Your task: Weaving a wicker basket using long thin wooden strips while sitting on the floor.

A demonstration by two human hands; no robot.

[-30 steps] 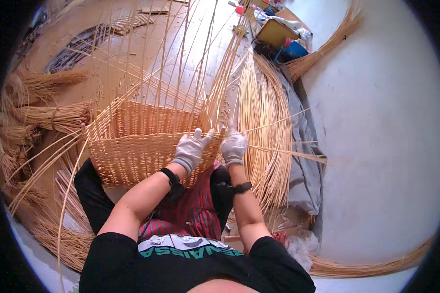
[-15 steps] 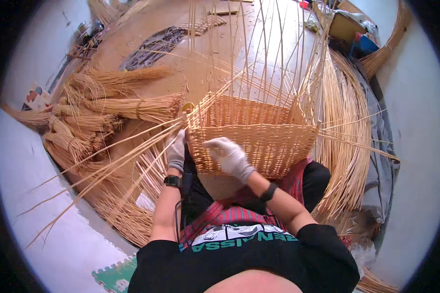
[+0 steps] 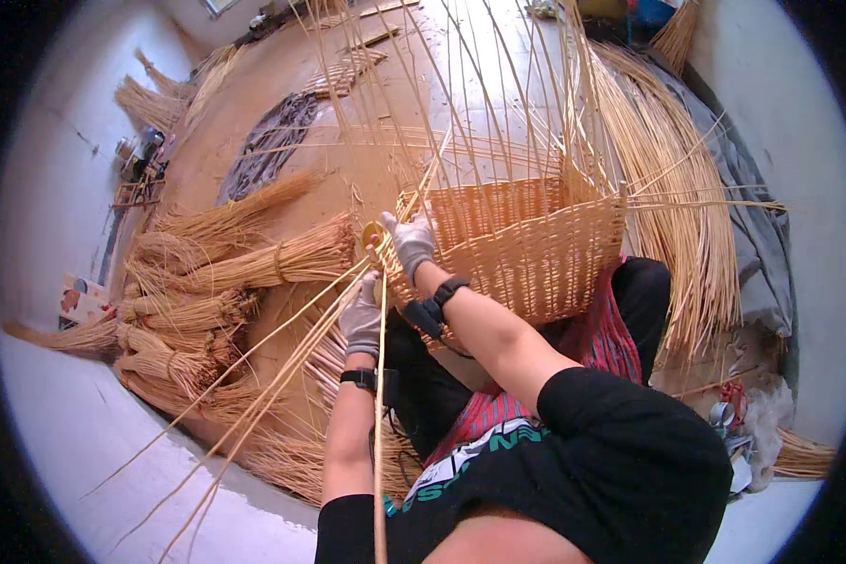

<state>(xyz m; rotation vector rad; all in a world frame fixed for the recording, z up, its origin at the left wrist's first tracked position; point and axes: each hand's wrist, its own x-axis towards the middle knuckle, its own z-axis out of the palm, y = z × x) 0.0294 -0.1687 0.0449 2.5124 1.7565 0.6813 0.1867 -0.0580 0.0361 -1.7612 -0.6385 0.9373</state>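
A woven wicker basket, light tan and open at the top, leans over my lap with tall stakes rising from its far side. Both hands wear pale gloves and work at its left corner. My right hand is closed over the corner's rim, among the strands there. Just below it, my left hand is closed around wicker strands that fan out to the lower left. One long strand runs from the corner down toward me. A round yellow thing sits beside the corner, partly hidden.
Tied wicker bundles are heaped on the floor at left. Long loose rods lie at right on grey cloth. Farther off is a dark crumpled sheet. Clear plastic and small items lie at lower right.
My right hand has moved from the basket's front wall to its left corner, beside my left hand. One long strand now points down toward me. The view has turned.
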